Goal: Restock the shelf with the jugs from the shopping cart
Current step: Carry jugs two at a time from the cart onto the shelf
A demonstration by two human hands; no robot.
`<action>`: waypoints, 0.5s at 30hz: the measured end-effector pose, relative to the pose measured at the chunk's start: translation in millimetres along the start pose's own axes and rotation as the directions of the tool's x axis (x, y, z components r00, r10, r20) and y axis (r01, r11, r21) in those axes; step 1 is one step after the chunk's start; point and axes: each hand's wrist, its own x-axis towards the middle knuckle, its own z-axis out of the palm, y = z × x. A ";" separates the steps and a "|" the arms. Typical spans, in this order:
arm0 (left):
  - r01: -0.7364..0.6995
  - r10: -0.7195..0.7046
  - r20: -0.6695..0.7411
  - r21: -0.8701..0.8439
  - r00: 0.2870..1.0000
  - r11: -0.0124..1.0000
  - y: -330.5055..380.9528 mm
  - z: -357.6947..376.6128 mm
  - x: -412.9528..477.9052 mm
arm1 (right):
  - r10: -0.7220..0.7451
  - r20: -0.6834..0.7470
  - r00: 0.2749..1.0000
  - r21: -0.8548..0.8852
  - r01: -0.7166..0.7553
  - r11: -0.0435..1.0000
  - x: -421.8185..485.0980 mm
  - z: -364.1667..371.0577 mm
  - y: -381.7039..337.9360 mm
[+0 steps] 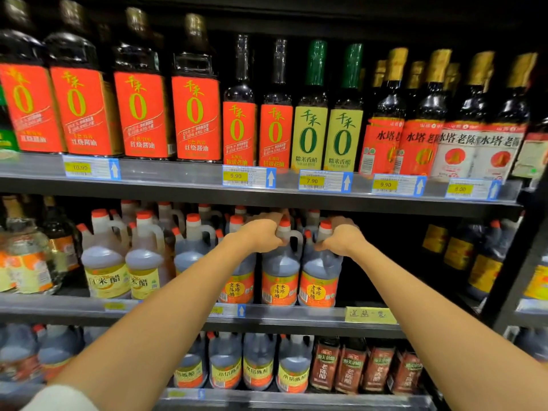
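Left hand [261, 235] and right hand [341, 240] are held closed, side by side, at centre frame.
A dark plastic jug with a red cap and orange label [280, 272] is gripped at its neck by the left; the matching jug [318, 275] just beside it is gripped by the right. Both are stood on the grey middle shelf [296, 314].

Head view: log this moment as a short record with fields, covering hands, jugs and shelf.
left hand: fingers curled over the top of dark jug A
right hand: grips the top of dark jug B
jugs: upright, side by side, orange labels forward
place: middle shelf, front row
left neighbours: yellow-label jugs
shelf above: tall bottles
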 end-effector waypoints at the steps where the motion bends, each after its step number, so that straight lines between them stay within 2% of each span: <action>1: -0.013 0.013 -0.012 0.005 1.000 1.000 1.8 -0.9 -2.0 | 0.001 0.012 1.000 -0.005 -0.001 1.000 0.8 -0.2 0.0; 4: -0.062 0.064 -0.034 0.046 0.997 0.997 2.9 0.9 -6.0 | -0.001 0.051 0.999 0.001 0.001 1.000 -3.8 -4.2 -0.2; 7: -0.083 0.096 -0.075 0.164 0.993 0.983 4.6 6.2 -13.7 | -0.035 -0.007 0.999 0.008 0.035 0.999 -8.9 1.9 2.3; 11: -0.055 0.135 -0.227 0.327 0.965 0.943 12.7 14.4 -31.5 | -0.149 -0.188 0.971 0.023 0.156 0.987 -22.1 13.7 10.2; 15: -0.077 0.266 -0.412 0.421 0.871 0.904 9.4 38.3 -41.3 | -0.161 -0.349 0.923 -0.059 0.149 0.987 -45.1 21.8 28.3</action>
